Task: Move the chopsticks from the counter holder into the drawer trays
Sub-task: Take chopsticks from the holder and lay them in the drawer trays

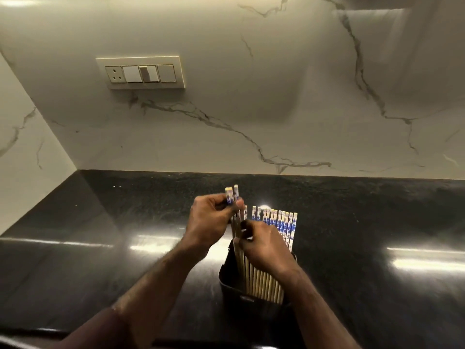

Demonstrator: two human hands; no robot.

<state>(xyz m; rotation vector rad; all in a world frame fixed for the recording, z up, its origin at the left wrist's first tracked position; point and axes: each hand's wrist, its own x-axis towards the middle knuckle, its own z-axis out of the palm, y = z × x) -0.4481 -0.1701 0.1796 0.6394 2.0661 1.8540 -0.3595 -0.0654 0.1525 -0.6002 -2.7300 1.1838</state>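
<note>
Overhead, veined marble wall (pixel 251 71) with switch plate (pixel 141 73), glossy black counter (pixel 100 248).

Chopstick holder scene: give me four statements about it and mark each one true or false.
1. The left hand grips a couple of chopsticks lifted above the rest. True.
2. The black holder is empty. False: a row of chopsticks stands in it.
3. The right hand rests at the chopsticks in the holder. True.
4. The holder stands on a white counter. False: the counter is black and glossy.
</note>
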